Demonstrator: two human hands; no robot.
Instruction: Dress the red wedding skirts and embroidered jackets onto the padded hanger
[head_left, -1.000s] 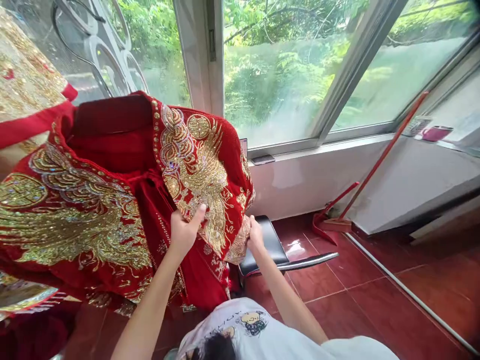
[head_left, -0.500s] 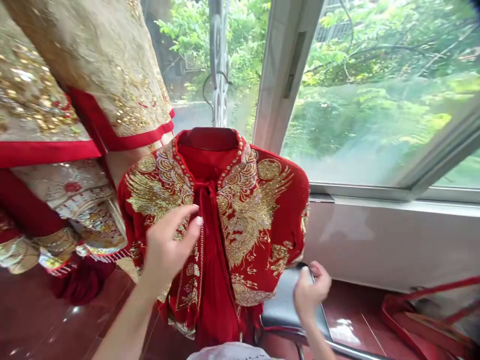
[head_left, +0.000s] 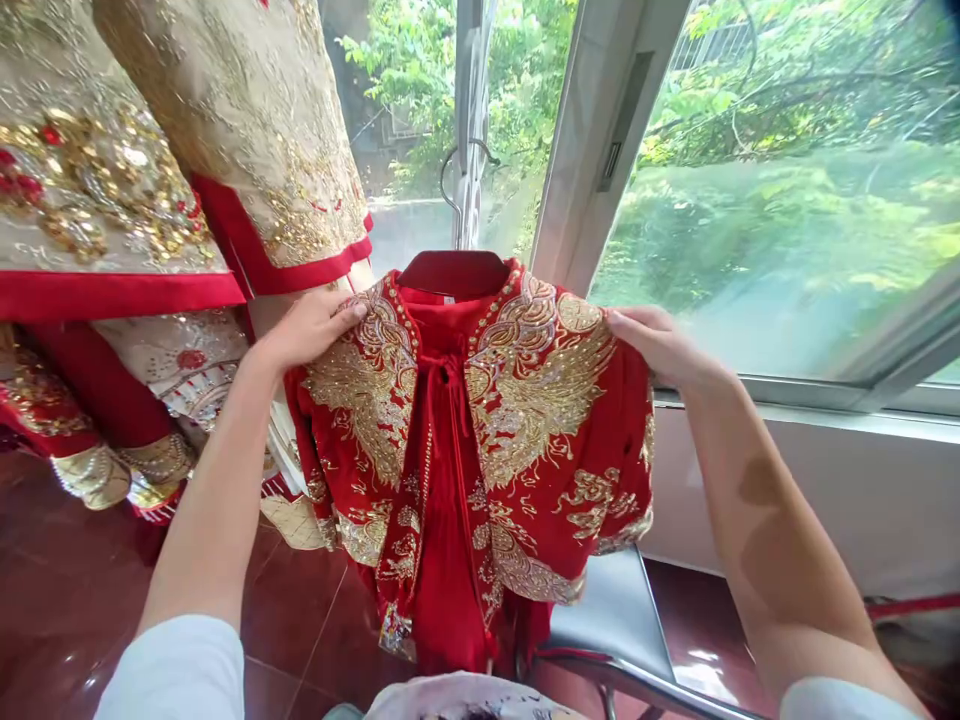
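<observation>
A red jacket with gold embroidery (head_left: 517,420) hangs in front of me on a hanger (head_left: 457,262) hooked to the window grille. My left hand (head_left: 307,328) grips the jacket's left shoulder, fingers curled over the cloth. At the other shoulder my right hand (head_left: 651,345) is closed on the fabric the same way. The jacket front faces me, its red tie knotted at the middle.
More gold and red embroidered garments (head_left: 150,180) hang at the left. A black chair seat (head_left: 611,615) with a metal frame stands below the jacket. Behind is a large window (head_left: 787,180) with a white sill; the floor (head_left: 67,610) is red tile.
Both hands rose from the jacket's front and lower edge to its two shoulders. The view shifted a little, and the jacket now hangs squarely facing me.
</observation>
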